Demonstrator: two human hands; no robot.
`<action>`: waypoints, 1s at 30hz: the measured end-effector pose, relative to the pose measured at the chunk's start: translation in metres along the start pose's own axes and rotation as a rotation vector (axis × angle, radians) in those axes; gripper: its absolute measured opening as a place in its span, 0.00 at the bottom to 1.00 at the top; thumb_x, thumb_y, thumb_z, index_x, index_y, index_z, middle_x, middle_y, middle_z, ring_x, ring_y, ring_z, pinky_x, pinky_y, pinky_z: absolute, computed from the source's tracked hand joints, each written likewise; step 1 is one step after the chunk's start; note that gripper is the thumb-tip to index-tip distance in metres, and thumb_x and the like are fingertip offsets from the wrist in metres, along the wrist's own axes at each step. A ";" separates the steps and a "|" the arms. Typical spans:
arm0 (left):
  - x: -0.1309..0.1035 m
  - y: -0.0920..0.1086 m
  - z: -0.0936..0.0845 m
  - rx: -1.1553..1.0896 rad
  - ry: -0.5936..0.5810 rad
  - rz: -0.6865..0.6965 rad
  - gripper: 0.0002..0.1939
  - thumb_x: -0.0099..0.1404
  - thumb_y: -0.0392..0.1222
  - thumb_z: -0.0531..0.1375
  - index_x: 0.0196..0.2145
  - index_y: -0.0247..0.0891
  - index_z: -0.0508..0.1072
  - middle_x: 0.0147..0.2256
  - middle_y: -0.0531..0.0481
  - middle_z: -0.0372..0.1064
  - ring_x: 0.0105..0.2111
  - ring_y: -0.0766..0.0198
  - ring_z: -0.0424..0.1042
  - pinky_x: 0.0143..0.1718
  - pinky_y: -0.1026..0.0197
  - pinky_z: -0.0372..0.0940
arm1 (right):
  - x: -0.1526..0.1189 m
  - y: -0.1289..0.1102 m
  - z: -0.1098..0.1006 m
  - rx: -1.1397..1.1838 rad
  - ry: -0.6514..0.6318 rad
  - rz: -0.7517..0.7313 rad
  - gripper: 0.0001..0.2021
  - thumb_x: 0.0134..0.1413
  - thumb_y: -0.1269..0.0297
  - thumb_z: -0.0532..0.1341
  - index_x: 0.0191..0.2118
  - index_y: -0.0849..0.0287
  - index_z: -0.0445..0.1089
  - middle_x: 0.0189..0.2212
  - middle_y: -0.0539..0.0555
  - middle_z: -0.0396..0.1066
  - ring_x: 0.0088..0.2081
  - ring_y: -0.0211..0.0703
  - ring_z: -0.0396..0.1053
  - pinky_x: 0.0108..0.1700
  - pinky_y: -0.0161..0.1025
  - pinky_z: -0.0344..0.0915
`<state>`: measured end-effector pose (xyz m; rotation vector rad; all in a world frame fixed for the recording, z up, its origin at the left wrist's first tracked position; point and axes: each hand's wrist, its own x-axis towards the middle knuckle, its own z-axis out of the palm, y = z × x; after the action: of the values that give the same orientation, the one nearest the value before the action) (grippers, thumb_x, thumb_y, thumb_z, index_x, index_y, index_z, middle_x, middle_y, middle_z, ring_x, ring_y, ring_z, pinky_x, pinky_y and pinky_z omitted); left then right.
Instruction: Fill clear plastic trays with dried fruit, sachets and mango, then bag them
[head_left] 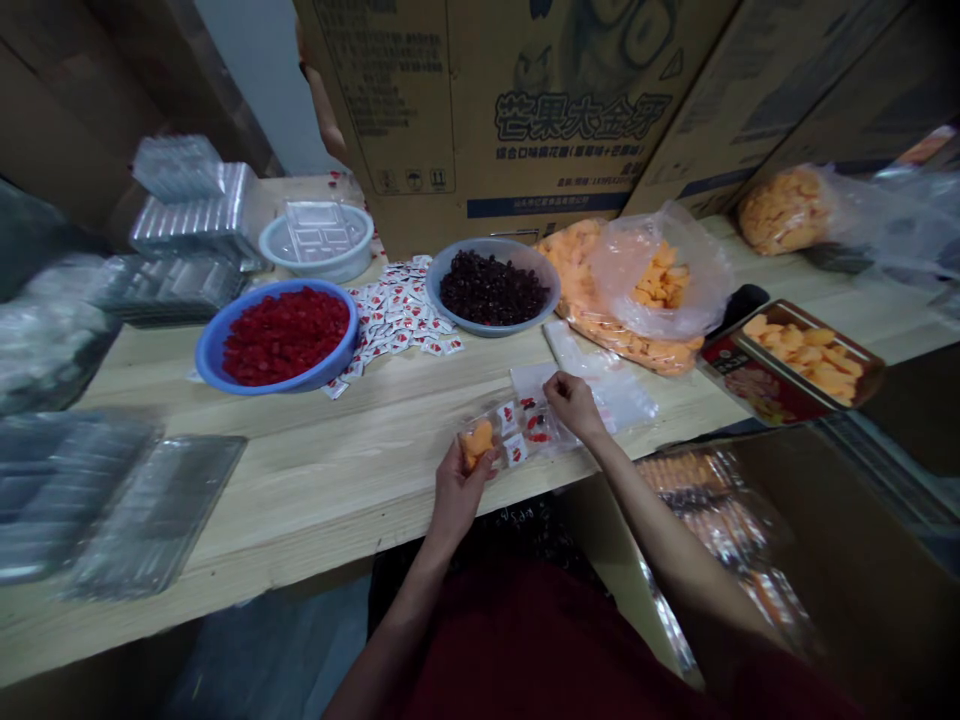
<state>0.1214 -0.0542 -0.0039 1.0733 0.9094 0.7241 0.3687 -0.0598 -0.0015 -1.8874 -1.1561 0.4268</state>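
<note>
My left hand [459,488] is closed on the left end of a clear plastic tray [491,447], where orange candies [477,440] sit under the thumb. Small white printed packets [515,449] fill the tray's middle, and red and dark candies [535,421] lie toward its right end. At that end my right hand [572,403] has its fingers pinched together on what looks like a clear plastic bag [556,436]; the fingertips are partly hidden. Flat clear bags [626,398] lie just beyond and to the right of this hand.
Behind stand a blue bowl of red candies [351,340], spilled packets [401,305], a bowl of dark candies [551,300] and a bag of orange candies [585,290]. Clear trays [172,500] are stacked left. An orange-candy box [765,385] and an open carton [847,560] are right.
</note>
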 end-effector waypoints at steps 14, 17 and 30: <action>0.007 -0.004 0.035 -0.166 0.084 -0.118 0.25 0.57 0.51 0.68 0.47 0.35 0.70 0.43 0.43 0.74 0.39 0.57 0.77 0.34 0.56 0.77 | -0.030 -0.026 0.005 -0.386 -0.133 -0.255 0.06 0.61 0.69 0.52 0.33 0.57 0.64 0.29 0.53 0.67 0.31 0.43 0.65 0.34 0.36 0.56; 0.004 -0.013 0.040 -0.264 0.080 -0.179 0.26 0.56 0.51 0.69 0.47 0.35 0.69 0.44 0.41 0.74 0.39 0.56 0.77 0.37 0.53 0.77 | -0.047 -0.021 0.003 -0.473 -0.085 -0.205 0.04 0.62 0.65 0.55 0.37 0.58 0.65 0.32 0.54 0.67 0.34 0.44 0.65 0.36 0.37 0.58; -0.001 -0.013 0.052 -0.364 0.091 -0.190 0.27 0.55 0.52 0.70 0.46 0.36 0.67 0.43 0.43 0.74 0.38 0.57 0.77 0.40 0.51 0.74 | -0.102 -0.021 -0.008 -0.651 -0.078 -0.263 0.09 0.66 0.70 0.54 0.34 0.59 0.68 0.31 0.56 0.68 0.35 0.46 0.64 0.37 0.39 0.57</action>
<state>0.1686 -0.0807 -0.0058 0.6285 0.9017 0.7493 0.3102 -0.1458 0.0055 -2.2216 -1.7163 -0.0386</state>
